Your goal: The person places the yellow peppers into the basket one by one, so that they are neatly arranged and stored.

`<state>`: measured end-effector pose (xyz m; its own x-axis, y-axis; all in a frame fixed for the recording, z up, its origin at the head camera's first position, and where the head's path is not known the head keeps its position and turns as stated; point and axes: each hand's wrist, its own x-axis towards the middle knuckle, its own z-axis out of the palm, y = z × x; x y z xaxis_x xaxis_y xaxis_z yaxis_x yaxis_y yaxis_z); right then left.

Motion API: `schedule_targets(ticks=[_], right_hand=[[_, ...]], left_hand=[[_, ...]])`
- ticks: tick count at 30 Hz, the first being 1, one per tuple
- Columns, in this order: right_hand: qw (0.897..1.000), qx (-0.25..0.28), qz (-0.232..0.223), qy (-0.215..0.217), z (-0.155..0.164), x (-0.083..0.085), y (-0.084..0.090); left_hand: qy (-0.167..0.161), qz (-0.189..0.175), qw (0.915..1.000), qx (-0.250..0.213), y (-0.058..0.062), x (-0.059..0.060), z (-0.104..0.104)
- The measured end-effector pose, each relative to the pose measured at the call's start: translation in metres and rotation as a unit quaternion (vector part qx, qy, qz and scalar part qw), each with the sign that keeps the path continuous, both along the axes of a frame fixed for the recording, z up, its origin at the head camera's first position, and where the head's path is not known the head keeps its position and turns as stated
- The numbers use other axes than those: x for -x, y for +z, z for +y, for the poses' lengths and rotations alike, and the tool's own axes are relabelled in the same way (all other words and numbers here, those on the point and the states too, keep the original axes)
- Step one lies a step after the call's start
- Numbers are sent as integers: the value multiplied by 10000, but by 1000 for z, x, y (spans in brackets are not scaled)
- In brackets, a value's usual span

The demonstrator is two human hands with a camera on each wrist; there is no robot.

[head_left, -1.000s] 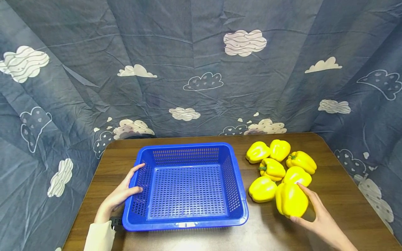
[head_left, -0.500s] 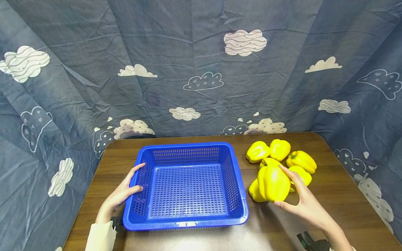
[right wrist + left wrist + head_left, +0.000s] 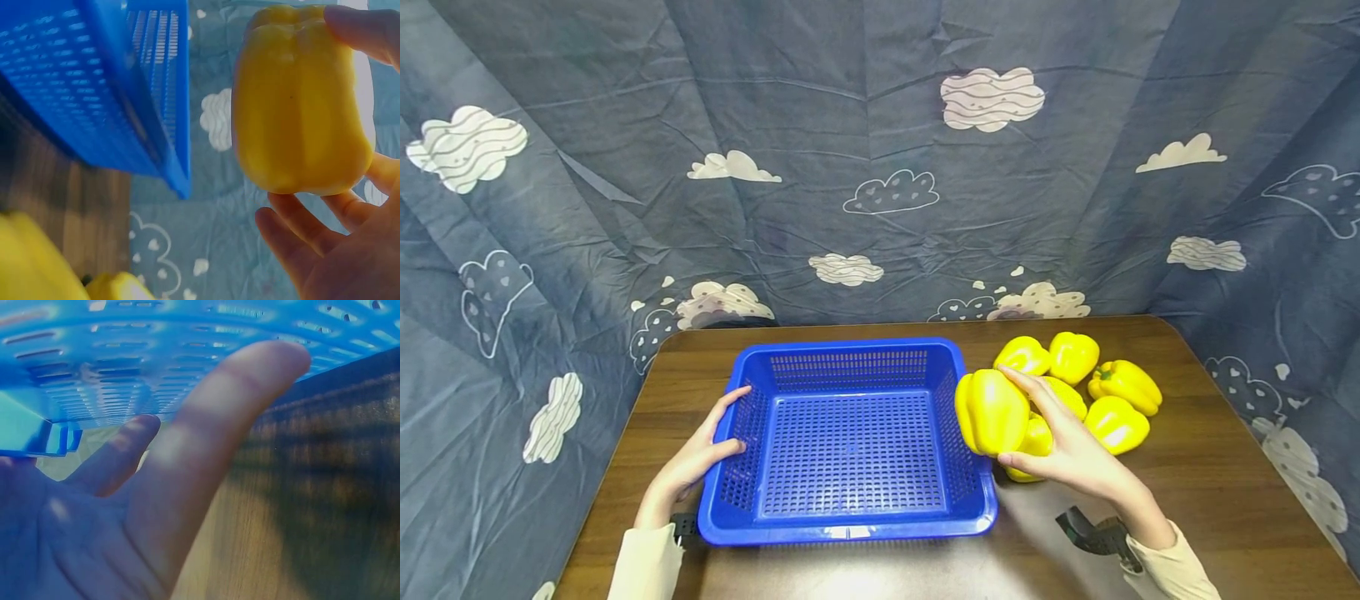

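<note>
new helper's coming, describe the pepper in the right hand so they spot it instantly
On the wooden table, find the blue perforated basket. By its right rim in the head view, the person's right hand holds a yellow bell pepper. Its neighbours are yellow too, but only this one is held.

We take this for a makeshift, curtained-off recording booth, though we cannot tell what kind of building holds it. Creased slate-blue fabric sheeting (image 3: 820, 100) with white cloud prints (image 3: 992, 99) hangs behind and along both sides of a brown, wood-grain bench (image 3: 1210, 467) with rounded far corners, hiding the room beyond. To us, the black, angular device (image 3: 1097, 533) at one wrist also suggests filming.
</note>
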<state>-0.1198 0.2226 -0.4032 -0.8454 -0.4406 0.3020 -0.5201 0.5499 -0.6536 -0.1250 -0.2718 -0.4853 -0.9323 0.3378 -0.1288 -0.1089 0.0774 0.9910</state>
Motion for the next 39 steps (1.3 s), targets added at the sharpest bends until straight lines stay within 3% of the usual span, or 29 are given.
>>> schedule_targets(ticks=[6, 20, 39], right_hand=[[9987, -107, -443, 211, -18, 8, 10], [9941, 25, -279, 1050, -67, 35, 19], [9867, 3, -436, 1566, -130, 60, 14]], left_hand=[[16, -14, 10000, 9, 0, -1, 0], [139, -100, 9998, 48, 2, -2, 1], [237, -201, 9995, 75, 1, -1, 2]])
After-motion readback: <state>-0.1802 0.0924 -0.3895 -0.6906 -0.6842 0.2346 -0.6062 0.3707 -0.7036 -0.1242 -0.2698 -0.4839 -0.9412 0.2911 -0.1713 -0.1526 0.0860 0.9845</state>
